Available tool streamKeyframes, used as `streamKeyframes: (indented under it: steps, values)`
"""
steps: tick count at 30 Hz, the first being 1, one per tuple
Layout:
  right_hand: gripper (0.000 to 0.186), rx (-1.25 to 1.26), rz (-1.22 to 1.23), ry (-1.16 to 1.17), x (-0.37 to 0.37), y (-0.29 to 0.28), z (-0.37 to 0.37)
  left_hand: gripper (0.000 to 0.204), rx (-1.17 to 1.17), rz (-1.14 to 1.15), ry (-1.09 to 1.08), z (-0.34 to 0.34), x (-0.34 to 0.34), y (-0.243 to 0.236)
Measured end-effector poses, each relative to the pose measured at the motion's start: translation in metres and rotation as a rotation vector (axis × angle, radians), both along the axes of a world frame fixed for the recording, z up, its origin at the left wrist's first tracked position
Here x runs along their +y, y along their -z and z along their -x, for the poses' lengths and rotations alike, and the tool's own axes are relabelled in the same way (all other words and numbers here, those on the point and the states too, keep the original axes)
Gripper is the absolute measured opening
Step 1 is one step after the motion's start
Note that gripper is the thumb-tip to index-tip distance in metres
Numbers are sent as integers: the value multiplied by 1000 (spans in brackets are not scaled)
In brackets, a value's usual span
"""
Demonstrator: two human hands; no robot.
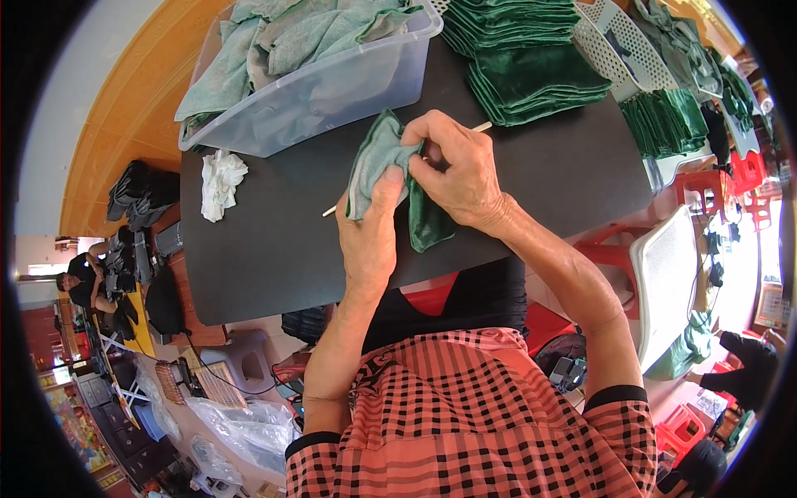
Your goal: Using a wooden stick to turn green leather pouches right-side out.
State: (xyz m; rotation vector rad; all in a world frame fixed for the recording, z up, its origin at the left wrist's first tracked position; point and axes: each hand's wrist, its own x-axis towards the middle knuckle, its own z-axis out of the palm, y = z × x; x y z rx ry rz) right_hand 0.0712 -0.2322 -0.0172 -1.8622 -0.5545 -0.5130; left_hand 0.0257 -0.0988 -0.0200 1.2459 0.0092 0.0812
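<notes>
Between my hands, above the dark table (274, 249), is a small green velvet piece (378, 153), partly turned so that its pale underside shows. My left hand (369, 236) is closed on it, thumb pressed on the pale side. My right hand (455, 166) pinches its edge with thumb and bent fingers. A dark green velvet flap (427, 222) hangs below the right hand. Two ends of a thin pale stick (482, 127) stick out on either side of my hands. Its middle is hidden, and I cannot tell whether it is held or lies beneath.
A clear plastic bin (332, 108) full of pale green pieces stands at the back left, near a crumpled white tissue (222, 184). Stacked green velvet pieces (531, 79) lie at the back right, beside a white perforated basket (627, 50). A white chair back (664, 282) is right.
</notes>
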Motion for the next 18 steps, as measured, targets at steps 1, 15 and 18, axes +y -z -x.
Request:
streamKeyframes:
  steps: [1,15,18]
  values:
    - [19,2,0,1,0,1,-1,43,4,9,-15,3,0,0]
    - [26,-66,-40,-47,2,10,-7,26,93,11,72,-7,12,1]
    - [24,-80,-29,-73,3,9,-8,26,155,-9,44,-13,15,-5]
